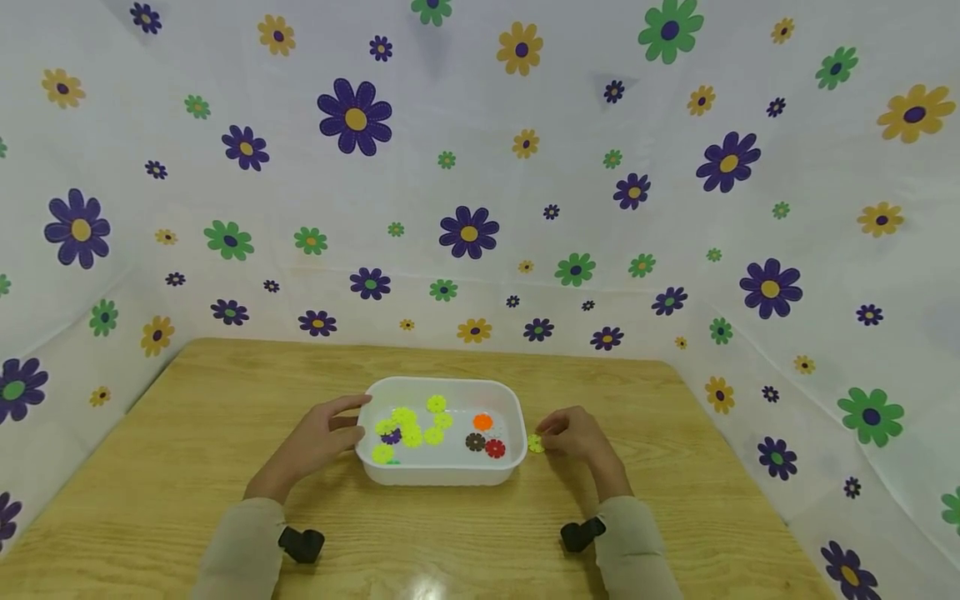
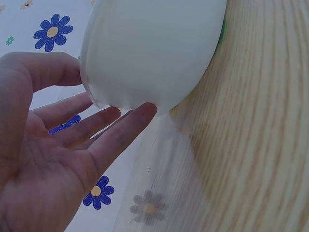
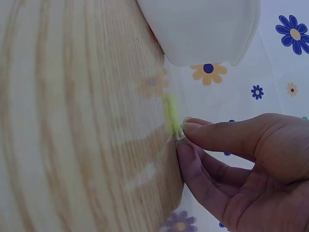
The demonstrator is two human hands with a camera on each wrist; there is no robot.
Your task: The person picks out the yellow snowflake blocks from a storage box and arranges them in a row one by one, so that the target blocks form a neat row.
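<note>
A white plastic tub (image 1: 442,475) stands on the table with several small notched, flower-shaped plastic discs inside. Most are yellow (image 1: 411,435), gathered toward its left half. An orange disc (image 1: 483,422), a brown disc (image 1: 475,442) and a red disc (image 1: 495,448) lie in the right half. My left hand (image 1: 330,429) touches the tub's left end, its fingers extended and spread along the wall in the left wrist view. Just outside the right end, my right hand (image 1: 576,435) pinches a yellow disc (image 3: 171,113) at its edge between thumb and forefinger, close over the table.
The wooden table (image 1: 450,542) carries the tub near its middle. White cloth walls (image 1: 480,183) printed with purple, green and yellow flowers enclose its back and sides. A black wrist camera (image 1: 302,545) sits on the left sleeve, another black camera (image 1: 582,534) on the right.
</note>
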